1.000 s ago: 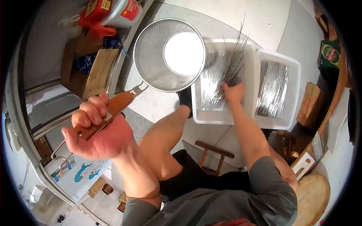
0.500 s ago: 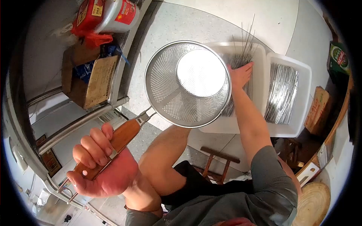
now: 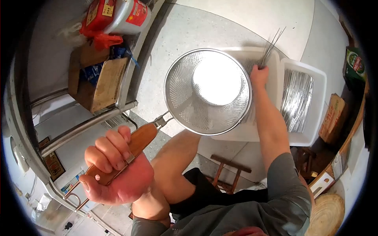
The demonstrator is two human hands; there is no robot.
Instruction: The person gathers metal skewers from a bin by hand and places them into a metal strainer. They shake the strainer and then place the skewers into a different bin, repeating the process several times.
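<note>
My left hand (image 3: 118,169) is closed around the wooden handle (image 3: 141,139) of a large metal strainer (image 3: 183,96), with the palm turned up. The strainer's round perforated basket hangs in the middle of the view and covers the left part of a white tub (image 3: 271,59). Over that tub, my right hand (image 3: 260,75) grips a small bunch of thin metal sticks (image 3: 269,49), their ends spreading upward. Beside it stands a second white tub (image 3: 319,82), holding a thick pile of similar shiny sticks (image 3: 296,100).
At the left, a metal rack (image 3: 88,126) holds an open cardboard box (image 3: 110,84), a red container (image 3: 99,15) and a white bucket (image 3: 128,17). A wooden stool (image 3: 230,164) stands near my legs. On the right are a carton (image 3: 332,118) and a round wooden board (image 3: 327,214).
My right hand has risen slightly and closed around a smaller bunch of sticks. The strainer and my left hand have shifted right in the view.
</note>
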